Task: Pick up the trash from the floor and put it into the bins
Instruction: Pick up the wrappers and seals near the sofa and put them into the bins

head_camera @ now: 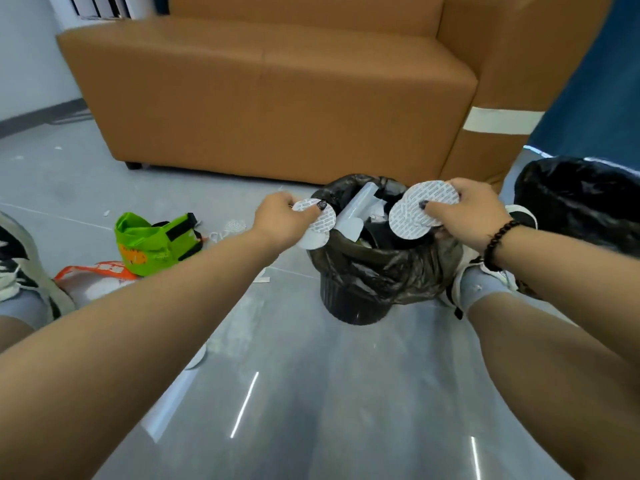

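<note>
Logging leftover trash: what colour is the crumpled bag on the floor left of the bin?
Bright green bag with black strips and orange print, seen in the head view.

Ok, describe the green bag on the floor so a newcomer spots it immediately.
Start at the brown sofa and drop to the grey floor before its left end. The green bag lies there crumpled, beside an orange-and-white wrapper. Nothing else nearby is bright lime with black straps.

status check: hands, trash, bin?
Left hand and right hand each pinch round white foil discs above the black-bagged bin. Bin nearly full. Green bag on floor.
</note>
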